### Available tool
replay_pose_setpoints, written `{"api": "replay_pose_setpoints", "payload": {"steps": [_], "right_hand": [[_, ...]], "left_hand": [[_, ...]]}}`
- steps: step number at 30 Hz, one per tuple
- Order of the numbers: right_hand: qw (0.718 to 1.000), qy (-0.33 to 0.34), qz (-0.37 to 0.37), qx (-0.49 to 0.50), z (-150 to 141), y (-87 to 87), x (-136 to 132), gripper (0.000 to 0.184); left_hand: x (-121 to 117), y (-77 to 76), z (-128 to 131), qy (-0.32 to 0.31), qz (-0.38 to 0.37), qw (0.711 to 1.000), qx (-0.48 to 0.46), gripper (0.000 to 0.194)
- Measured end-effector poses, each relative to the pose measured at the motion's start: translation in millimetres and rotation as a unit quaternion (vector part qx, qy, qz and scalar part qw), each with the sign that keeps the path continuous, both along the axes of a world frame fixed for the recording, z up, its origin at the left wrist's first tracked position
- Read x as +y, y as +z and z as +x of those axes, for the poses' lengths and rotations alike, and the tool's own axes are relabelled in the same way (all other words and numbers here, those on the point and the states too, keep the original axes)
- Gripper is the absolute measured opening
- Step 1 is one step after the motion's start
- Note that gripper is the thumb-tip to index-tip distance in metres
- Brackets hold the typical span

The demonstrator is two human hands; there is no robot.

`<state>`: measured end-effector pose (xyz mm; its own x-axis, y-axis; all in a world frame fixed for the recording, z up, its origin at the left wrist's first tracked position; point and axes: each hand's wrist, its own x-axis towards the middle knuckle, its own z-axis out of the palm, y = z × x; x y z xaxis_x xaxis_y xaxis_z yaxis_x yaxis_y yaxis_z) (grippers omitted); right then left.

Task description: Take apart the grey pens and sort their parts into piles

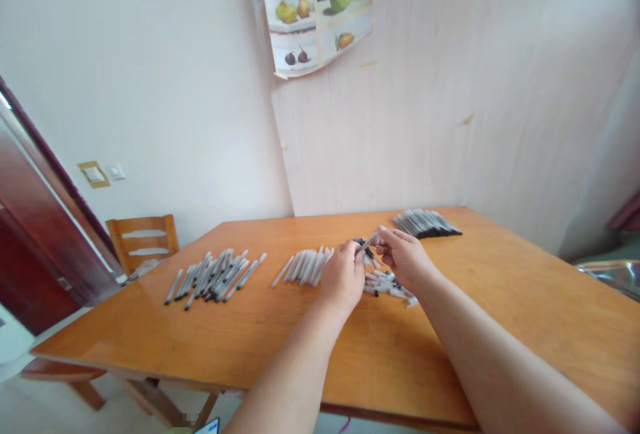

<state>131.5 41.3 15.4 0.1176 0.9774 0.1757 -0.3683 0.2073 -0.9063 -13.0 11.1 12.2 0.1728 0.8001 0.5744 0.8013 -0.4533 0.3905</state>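
Between my two hands is a slim translucent pen (369, 242), slanting up to the right. The fingers of my left hand (345, 273) are closed on its lower end. My right hand (403, 253) pinches its upper end. Just beyond and below them lies a heap of small white and black pen caps (386, 283), partly covered by my hands. Some dark small parts (369, 258) show behind the fingers. Left of my left hand is a row of pale pen barrels (306, 267), its right end hidden by that hand.
Loose pens with black tips (220, 275) are spread on the left of the wooden table (240, 354). A neat stack of pens (426, 222) lies at the far right edge. A wooden chair (143, 242) stands behind the left side, and the wall (380, 154) borders the back.
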Motion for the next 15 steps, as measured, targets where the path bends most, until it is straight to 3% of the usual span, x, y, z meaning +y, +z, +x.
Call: {"api": "replay_pose_setpoints", "payload": {"steps": [6, 10, 13, 15], "right_hand": [[0.999, -0.031, -0.025, -0.029, -2, -0.8, 1, 0.031], [0.999, -0.036, -0.029, -0.020, -7, -0.3, 0, 0.029], [0.999, -0.026, -0.036, 0.021, -3, 2.3, 2, 0.025], [0.997, -0.043, -0.037, 0.056, 7, 5.0, 5, 0.021]], "left_hand": [[-5, -6.5, 2, -0.012, -0.033, 0.999, 0.003, 0.027], [-4, -4.6, 3, -0.065, -0.080, 0.990, -0.094, 0.026], [-3, -6.4, 3, -0.122, -0.142, 0.955, -0.232, 0.027], [-3, -9.3, 2, -0.148, -0.207, 0.901, -0.352, 0.029]]}}
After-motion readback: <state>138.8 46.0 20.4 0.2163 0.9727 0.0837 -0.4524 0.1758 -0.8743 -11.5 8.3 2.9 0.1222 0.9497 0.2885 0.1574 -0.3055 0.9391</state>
